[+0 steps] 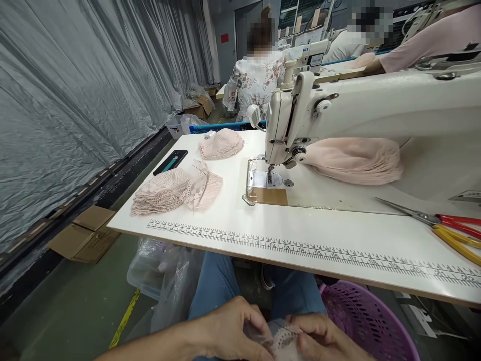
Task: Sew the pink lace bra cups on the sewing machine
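Low in the view, over my lap, my left hand [240, 328] and my right hand [319, 333] pinch a small piece of pale pink lace fabric [283, 340] between them. Its lower part runs out of the frame. Above on the white table, a stack of pale pink lace pieces [161, 193] lies at the left, with a loose lace piece [197, 188] across its right side. Farther back rests another pink pile [222, 144]. The sewing machine [283, 120] stands with its needle over the metal plate, and no fabric shows under the needle.
A phone [171, 162] lies near the table's left edge. Scissors [432, 218] with red and yellow handles are at the right. A pink fabric bundle [353, 160] sits behind the machine arm. Below are a purple basket [376, 321] and a cardboard box [82, 233]. People sit ahead.
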`<state>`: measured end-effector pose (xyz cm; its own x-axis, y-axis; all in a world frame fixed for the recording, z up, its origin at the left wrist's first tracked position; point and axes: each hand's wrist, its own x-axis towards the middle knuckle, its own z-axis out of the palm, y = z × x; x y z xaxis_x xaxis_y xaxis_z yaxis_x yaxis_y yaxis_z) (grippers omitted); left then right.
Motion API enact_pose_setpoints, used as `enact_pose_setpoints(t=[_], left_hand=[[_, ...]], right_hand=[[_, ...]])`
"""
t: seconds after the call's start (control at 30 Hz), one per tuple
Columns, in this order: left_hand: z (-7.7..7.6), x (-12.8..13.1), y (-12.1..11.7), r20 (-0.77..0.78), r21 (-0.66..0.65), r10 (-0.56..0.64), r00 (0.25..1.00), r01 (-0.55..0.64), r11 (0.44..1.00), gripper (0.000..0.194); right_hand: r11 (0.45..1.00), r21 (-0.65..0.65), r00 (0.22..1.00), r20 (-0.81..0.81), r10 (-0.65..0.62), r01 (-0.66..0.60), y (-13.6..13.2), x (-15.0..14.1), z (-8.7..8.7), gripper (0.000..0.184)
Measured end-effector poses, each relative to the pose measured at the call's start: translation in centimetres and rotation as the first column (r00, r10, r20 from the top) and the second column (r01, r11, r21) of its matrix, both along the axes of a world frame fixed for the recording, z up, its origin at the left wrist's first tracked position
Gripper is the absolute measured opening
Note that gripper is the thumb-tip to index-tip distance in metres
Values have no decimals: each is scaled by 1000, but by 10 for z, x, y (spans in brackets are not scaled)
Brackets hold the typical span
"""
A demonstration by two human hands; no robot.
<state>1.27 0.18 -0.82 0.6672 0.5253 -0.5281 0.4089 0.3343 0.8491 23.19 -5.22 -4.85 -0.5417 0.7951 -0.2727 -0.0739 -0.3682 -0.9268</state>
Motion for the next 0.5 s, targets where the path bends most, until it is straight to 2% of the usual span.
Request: enact_pose_setpoints(t=[0.17, 0.33, 0.5], left_hand=[[3, -1, 2, 10, -22, 23, 1000, -23, 999, 50], [8, -4, 3, 75, -161, -10, 997, 22, 987, 62], [6, -10, 5, 42, -76, -34, 999, 37, 996, 74]], right_hand=[[997, -76, 997, -69, 17, -22, 4, -3, 5, 44], [991, -127, 995, -97, 18, -30, 4, -6, 6, 43], [990, -142, 997, -82, 9, -20, 3, -3, 3, 41]])
